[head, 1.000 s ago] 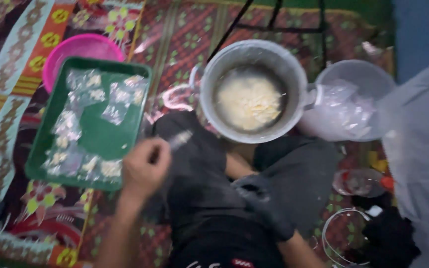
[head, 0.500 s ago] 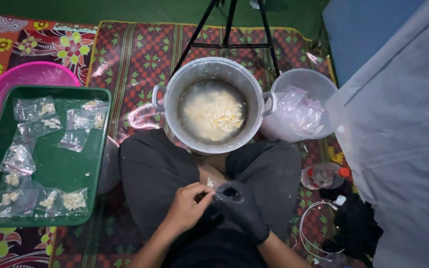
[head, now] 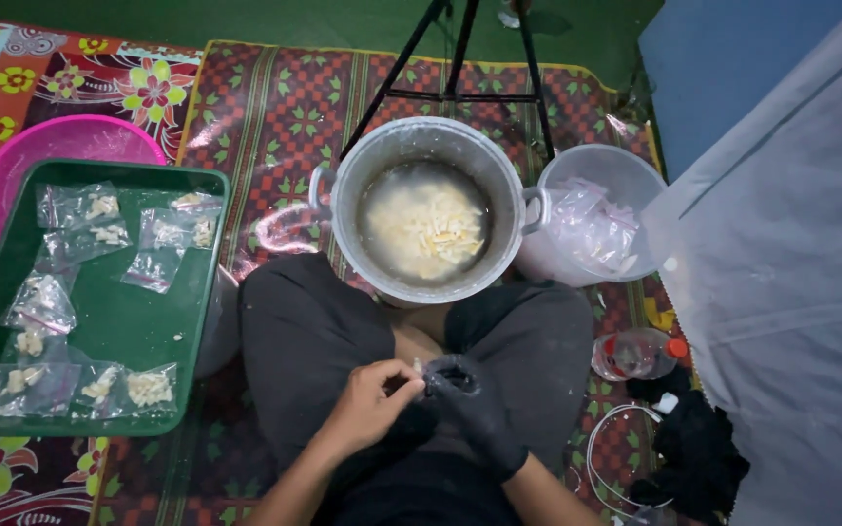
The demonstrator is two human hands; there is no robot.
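I sit cross-legged on a patterned mat. My bare left hand (head: 367,404) and my black-gloved right hand (head: 470,409) meet over my lap. The left fingers pinch a small pale piece (head: 417,365) right against the gloved fingertips. The glove is curled, and its grip is hidden. Just beyond my knees stands a big metal pot (head: 343,209) of pale strips in cloudy liquid. A green tray (head: 109,321) to my left carries several small clear bags of pale pieces.
A pink basin (head: 60,141) sits behind the tray. A clear bucket (head: 626,170) of plastic bags stands right of the pot. Tripod legs (head: 460,58) rise behind it. At my right lie a red-capped bottle (head: 635,353), black cloth (head: 699,453) and a grey sheet (head: 791,273).
My left hand came back from beside the tray to my lap and met the gloved right hand. The camera view swung right and now centres on the pot.
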